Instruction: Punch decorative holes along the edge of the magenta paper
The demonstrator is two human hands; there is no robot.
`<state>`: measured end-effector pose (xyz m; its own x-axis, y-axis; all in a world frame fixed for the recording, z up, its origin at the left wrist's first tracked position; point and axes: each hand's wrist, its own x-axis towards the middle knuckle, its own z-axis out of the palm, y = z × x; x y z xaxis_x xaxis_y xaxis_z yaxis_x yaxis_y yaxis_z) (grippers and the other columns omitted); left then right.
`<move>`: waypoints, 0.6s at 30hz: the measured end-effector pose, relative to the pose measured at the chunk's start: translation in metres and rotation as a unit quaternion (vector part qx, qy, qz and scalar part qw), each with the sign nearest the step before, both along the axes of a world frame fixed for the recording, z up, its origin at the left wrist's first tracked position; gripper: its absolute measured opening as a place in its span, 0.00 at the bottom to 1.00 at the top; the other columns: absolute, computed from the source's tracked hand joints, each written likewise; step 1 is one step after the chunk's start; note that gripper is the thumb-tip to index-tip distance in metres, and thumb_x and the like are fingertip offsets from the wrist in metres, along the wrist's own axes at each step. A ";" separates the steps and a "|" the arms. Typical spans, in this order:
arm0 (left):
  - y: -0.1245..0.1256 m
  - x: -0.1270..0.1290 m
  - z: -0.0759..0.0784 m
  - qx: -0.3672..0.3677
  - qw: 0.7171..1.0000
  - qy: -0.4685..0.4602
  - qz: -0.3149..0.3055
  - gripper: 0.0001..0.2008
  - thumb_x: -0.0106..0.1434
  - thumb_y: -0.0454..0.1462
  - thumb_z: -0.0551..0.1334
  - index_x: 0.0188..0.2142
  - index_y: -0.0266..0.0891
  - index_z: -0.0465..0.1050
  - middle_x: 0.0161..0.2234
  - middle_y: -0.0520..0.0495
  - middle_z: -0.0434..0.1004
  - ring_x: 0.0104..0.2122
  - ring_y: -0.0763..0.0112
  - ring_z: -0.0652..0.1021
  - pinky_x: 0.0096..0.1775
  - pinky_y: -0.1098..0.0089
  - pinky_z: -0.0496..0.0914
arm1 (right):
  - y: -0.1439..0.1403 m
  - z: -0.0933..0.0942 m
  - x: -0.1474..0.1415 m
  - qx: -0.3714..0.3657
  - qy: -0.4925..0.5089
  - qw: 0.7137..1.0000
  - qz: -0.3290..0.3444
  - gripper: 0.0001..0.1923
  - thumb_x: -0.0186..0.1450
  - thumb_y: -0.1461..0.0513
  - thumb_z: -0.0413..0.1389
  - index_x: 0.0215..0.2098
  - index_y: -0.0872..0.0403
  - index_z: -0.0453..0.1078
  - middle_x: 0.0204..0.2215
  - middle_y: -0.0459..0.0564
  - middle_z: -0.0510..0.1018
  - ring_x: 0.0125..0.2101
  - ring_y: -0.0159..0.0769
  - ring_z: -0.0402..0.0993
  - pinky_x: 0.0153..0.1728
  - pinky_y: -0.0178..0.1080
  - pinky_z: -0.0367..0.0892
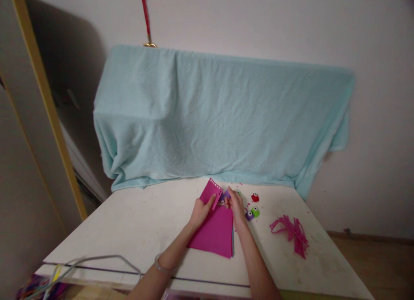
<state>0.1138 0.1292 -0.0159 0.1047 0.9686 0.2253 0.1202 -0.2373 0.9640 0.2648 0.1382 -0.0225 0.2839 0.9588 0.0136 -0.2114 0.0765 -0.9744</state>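
Note:
My left hand point(201, 211) pinches a pink paper sheet point(208, 192), which has a row of small punched holes along its far edge. My right hand point(236, 205) is closed around a small purple craft punch point(225, 195) at the right side of that sheet; the fingers partly hide it. Beneath my hands lies a stack of paper point(213, 235), pink on top, with a bluish edge showing at the right. Just right of my right hand sit a purple-blue punch point(249, 216), a green punch point(255, 211) and a red punch point(255, 197).
Crumpled pink paper strips point(293, 235) lie on the right of the white table point(139, 218). Tiny pink paper bits are scattered around the punches. A light blue cloth point(220, 118) drapes behind the table. A grey cable point(106, 257) crosses the front left edge.

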 end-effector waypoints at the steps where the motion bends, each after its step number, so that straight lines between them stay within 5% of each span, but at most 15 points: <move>1: 0.000 0.001 0.001 0.007 1.000 -0.009 -0.002 0.20 0.62 0.49 0.57 0.37 0.32 0.75 0.32 0.44 0.79 0.33 0.64 0.76 0.35 0.70 0.68 | 0.001 -0.001 0.000 0.001 0.002 1.000 0.005 0.22 0.57 0.44 0.56 0.20 0.52 0.63 0.11 0.40 0.66 0.13 0.28 0.59 0.17 0.33 0.54; 11: 0.005 0.003 -0.006 0.013 0.999 -0.044 0.019 0.19 0.61 0.48 0.59 0.37 0.32 0.75 0.33 0.44 0.79 0.32 0.64 0.77 0.34 0.70 0.69 | -0.001 0.002 0.001 -0.022 0.132 0.991 0.022 0.19 0.55 0.47 0.60 0.32 0.54 0.71 0.29 0.49 0.79 0.20 0.34 0.73 0.23 0.36 0.67; 18: 0.004 0.003 -0.006 0.004 1.000 -0.024 0.015 0.20 0.60 0.49 0.59 0.35 0.32 0.75 0.30 0.45 0.79 0.28 0.66 0.76 0.31 0.72 0.68 | -0.006 0.012 -0.003 -0.029 0.179 0.981 0.073 0.18 0.52 0.50 0.64 0.32 0.56 0.71 0.25 0.50 0.78 0.21 0.36 0.74 0.24 0.37 0.68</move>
